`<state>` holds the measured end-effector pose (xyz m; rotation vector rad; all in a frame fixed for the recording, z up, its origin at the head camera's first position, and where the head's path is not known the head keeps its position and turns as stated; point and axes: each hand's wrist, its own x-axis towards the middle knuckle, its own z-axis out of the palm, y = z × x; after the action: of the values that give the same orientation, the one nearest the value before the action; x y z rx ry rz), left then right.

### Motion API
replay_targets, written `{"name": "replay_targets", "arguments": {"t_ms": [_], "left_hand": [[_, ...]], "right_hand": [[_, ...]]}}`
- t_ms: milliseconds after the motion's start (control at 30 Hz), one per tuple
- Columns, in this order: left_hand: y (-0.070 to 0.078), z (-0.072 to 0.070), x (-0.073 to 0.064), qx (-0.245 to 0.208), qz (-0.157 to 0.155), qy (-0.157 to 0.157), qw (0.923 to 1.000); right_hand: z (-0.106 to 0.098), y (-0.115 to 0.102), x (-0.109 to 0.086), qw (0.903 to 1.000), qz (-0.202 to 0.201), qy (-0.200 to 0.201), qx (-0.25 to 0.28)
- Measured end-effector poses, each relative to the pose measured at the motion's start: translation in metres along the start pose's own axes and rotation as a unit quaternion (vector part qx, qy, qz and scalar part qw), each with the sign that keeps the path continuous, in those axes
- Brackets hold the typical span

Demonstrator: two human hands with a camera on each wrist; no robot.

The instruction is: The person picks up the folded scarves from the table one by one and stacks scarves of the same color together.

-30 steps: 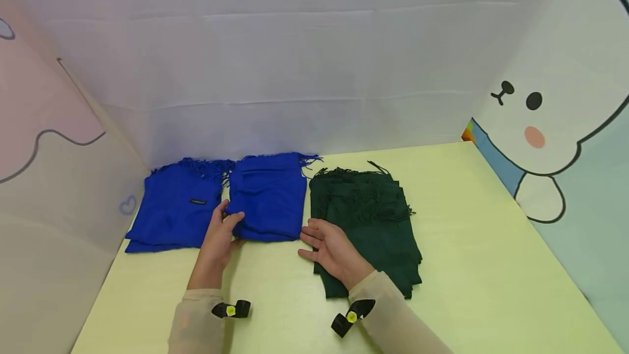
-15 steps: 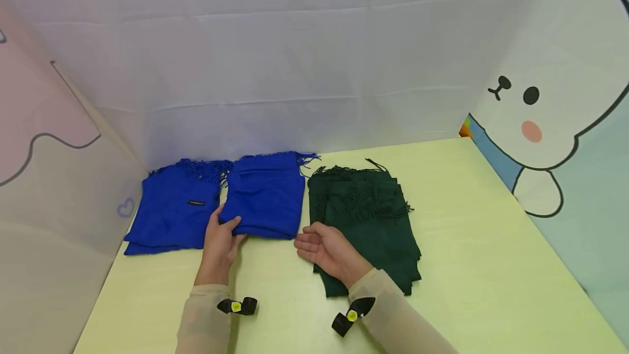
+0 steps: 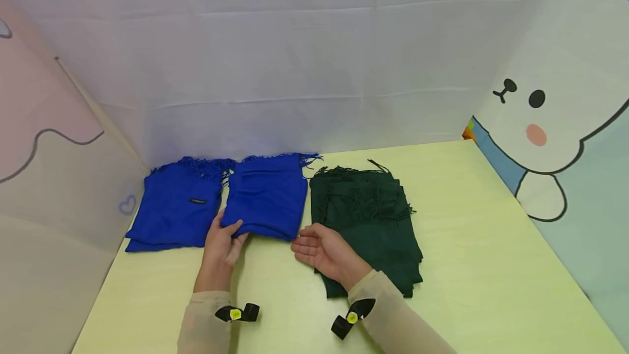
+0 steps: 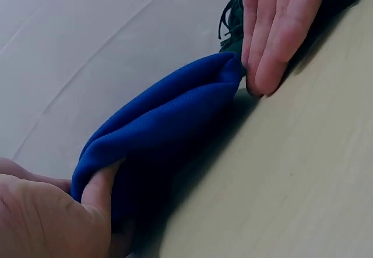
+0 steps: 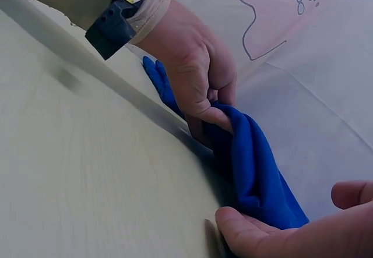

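A folded blue scarf (image 3: 265,195) with a fringed far edge lies in the middle-left of the table. My left hand (image 3: 221,247) pinches its near left corner, the thumb tucked into the fold in the left wrist view, and the near edge is lifted a little. At the near right corner my right hand (image 3: 326,250) holds its fingers straight, the fingertips against the scarf's side in the right wrist view. A second folded blue scarf (image 3: 172,206) with a small dark label lies to the left. Under my right wrist is a stack of dark green fringed scarves (image 3: 368,223).
All the scarves lie on a pale yellow table (image 3: 491,266). A white cloth wall (image 3: 295,70) stands behind it. Printed side panels flank the table, with a cartoon bear (image 3: 550,102) on the right one.
My left hand has moved slightly right and taken hold of the middle blue scarf's near left corner, lifting the near edge. My right hand's fingers have drawn together and moved slightly left and nearer.
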<state>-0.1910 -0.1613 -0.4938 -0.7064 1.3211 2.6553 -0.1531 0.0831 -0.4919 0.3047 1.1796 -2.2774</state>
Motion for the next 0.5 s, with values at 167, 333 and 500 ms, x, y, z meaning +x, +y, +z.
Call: {"name": "replay_targets", "arguments": {"t_ms": [167, 333, 500], "left_hand": [[-0.004, -0.003, -0.011, -0.006, 0.009, 0.000, 0.9999], [-0.008, -0.004, -0.021, -0.018, 0.020, 0.003, 0.9996], [-0.011, -0.005, -0.029, -0.020, 0.026, 0.000, 0.9995]], "right_hand": [[0.001, 0.000, 0.001, 0.9996, 0.019, -0.021, 0.008], [0.003, 0.002, 0.005, 0.9989, 0.032, -0.031, 0.014], [0.005, 0.008, 0.010, 0.9986, 0.036, -0.031, 0.021]]}}
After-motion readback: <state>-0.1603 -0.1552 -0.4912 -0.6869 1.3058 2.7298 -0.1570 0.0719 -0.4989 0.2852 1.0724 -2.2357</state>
